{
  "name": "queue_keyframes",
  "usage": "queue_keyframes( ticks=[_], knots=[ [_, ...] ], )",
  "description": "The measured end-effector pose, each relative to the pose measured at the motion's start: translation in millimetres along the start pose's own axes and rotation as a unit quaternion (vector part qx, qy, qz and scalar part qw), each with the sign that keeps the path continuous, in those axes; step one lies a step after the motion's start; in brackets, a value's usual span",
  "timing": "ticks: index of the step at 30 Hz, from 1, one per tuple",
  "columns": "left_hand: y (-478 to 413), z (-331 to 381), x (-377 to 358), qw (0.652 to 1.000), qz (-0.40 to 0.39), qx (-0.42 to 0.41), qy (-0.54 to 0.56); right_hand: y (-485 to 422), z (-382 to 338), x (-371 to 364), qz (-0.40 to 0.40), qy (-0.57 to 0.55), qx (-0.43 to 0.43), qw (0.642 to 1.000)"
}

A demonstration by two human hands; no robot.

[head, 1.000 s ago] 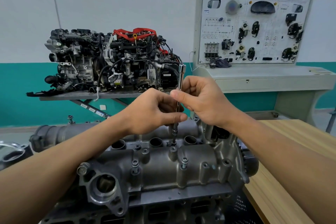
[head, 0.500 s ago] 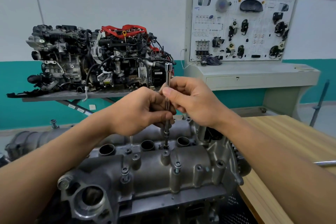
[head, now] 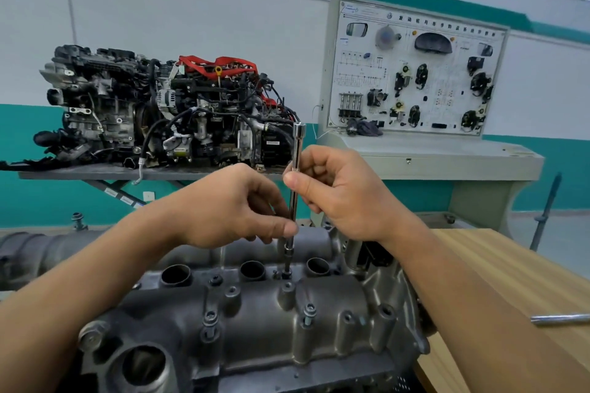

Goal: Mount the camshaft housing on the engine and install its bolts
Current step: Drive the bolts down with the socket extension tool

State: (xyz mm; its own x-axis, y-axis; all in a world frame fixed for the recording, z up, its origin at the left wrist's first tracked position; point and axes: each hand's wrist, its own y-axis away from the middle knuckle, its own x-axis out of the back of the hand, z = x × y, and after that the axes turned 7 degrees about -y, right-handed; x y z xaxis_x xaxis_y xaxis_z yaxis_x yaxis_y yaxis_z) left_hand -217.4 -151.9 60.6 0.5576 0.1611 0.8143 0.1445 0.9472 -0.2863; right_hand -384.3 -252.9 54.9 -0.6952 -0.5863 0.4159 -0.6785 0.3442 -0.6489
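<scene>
The grey cast camshaft housing lies on the engine in front of me, with round bores along its far edge. A chrome extension bar with a socket stands upright, its tip on a bolt between two bores. My left hand pinches the bar low down with thumb and fingers. My right hand grips the bar higher up, thumb against it. Two more bolts stand raised in the housing's near bosses.
A complete display engine sits on a grey stand behind. A training panel with electrical parts stands on a grey console at the back right. A wooden table at the right carries a chrome tool.
Both hands keep hold of the upright bar on the same bolt; fingers have shifted slightly round it. The view has tilted up and to the left, showing more of the wall.
</scene>
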Motion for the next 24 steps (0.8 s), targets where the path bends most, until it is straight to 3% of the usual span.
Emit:
queue_keyframes(
  ticks=[8, 14, 20, 24],
  knots=[
    [-1, 4, -6, 1.000, -0.023, 0.002, -0.006, -2, 7, 0, 0.060, -0.021, -0.019, 0.998],
    [-11, 5, -16, 0.999, 0.032, -0.008, -0.011, -3, 14, -1, 0.061, -0.063, -0.037, 0.995],
    [-16, 4, -10, 0.998, -0.006, -0.011, -0.067, -3, 16, 3, -0.015, -0.126, 0.000, 0.992],
    [-13, 12, -8, 0.994, -0.017, -0.016, -0.105, -2, 10, 4, -0.024, -0.136, -0.003, 0.990]
  ],
)
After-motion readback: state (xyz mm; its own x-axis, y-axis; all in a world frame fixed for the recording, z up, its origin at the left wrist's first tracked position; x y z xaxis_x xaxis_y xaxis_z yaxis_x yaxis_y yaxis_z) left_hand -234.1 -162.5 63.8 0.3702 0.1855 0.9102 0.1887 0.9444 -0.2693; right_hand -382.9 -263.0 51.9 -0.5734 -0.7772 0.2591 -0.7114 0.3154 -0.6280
